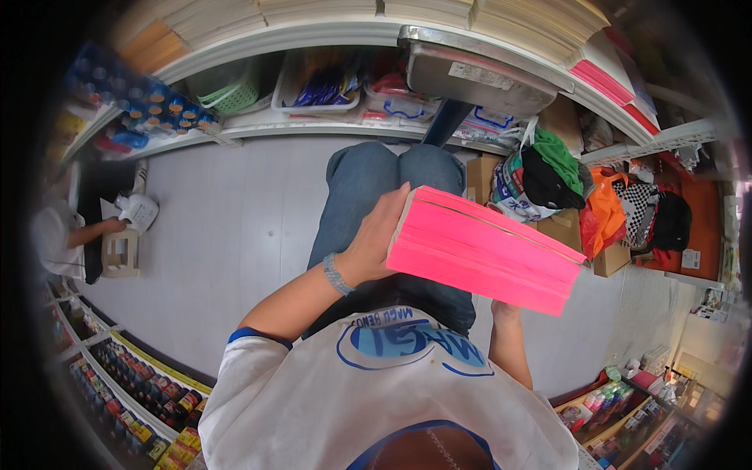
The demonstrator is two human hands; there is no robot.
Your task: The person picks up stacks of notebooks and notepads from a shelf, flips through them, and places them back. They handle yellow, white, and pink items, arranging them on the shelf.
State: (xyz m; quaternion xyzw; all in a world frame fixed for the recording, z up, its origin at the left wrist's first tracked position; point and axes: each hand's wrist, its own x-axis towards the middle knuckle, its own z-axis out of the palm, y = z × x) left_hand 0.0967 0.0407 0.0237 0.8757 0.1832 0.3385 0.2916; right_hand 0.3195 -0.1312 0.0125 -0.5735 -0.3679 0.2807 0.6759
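Note:
A thick stack of bright pink paper (482, 249) is held tilted above my lap, its layered edges facing up. My left hand (376, 235) grips the stack's left end, with the thumb at its upper corner; a beaded bracelet circles that wrist. Under the lower right part of the stack is my right hand (506, 308), its fingers mostly hidden by the paper. My knees in blue jeans (364, 194) are below the stack.
Shelving ahead (329, 35) carries paper stacks, with a metal tray (470, 76) jutting out. Bags (546, 170) and cardboard boxes stand at the right. A seated person at the far left holds a white jug (138, 211). Bottle shelves (147, 382) stand lower left.

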